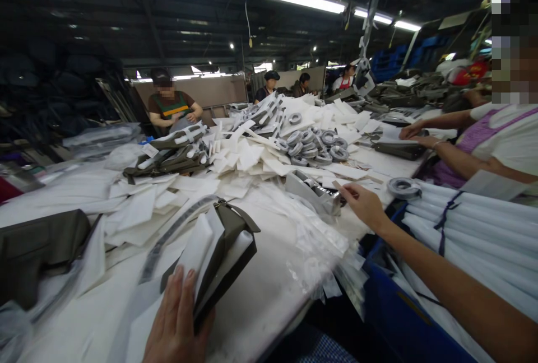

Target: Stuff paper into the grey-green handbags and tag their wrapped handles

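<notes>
My left hand grips the near end of a dark olive bag, thumb on the right side and fingers across the top. White foam sheets stick out of the bag's opening, and a grey strap curves away on its left. Farther off, my right hand reaches to the end of a grey tape dispenser, thumb and forefinger pinched together by its cutting edge. Whatever lies between those fingertips is too small to make out.
White sheets and wrapped grey rolls are heaped mid-table. Another olive bag lies at left. A blue bin with white rolled sheets stands at right. One co-worker works close by on the right; several others sit behind.
</notes>
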`<move>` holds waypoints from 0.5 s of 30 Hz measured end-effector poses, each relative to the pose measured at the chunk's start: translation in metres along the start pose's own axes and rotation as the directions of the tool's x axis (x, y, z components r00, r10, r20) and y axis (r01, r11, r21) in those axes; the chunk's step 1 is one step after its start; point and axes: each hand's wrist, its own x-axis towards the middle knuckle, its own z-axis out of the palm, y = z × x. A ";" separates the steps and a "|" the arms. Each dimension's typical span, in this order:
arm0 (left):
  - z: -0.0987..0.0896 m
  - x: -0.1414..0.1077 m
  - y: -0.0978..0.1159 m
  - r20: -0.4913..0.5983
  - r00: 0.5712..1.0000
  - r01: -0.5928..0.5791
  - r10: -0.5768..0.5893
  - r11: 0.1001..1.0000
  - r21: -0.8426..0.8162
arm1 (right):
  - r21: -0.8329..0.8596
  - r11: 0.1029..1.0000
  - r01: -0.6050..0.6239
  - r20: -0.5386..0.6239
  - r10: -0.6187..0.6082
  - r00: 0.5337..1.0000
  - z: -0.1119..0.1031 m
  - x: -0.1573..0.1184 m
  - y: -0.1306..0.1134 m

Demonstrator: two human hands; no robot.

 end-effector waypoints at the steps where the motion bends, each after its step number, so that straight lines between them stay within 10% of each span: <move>1: 0.001 0.000 -0.001 -0.003 1.000 -0.003 0.003 1.000 0.002 | -0.024 0.999 -0.035 0.021 0.036 0.999 -0.001 0.010 0.011; 15: 0.018 -0.007 -0.027 -0.022 0.983 -0.179 0.180 0.983 0.048 | -0.126 0.971 -0.201 0.377 0.234 0.896 0.028 0.059 0.053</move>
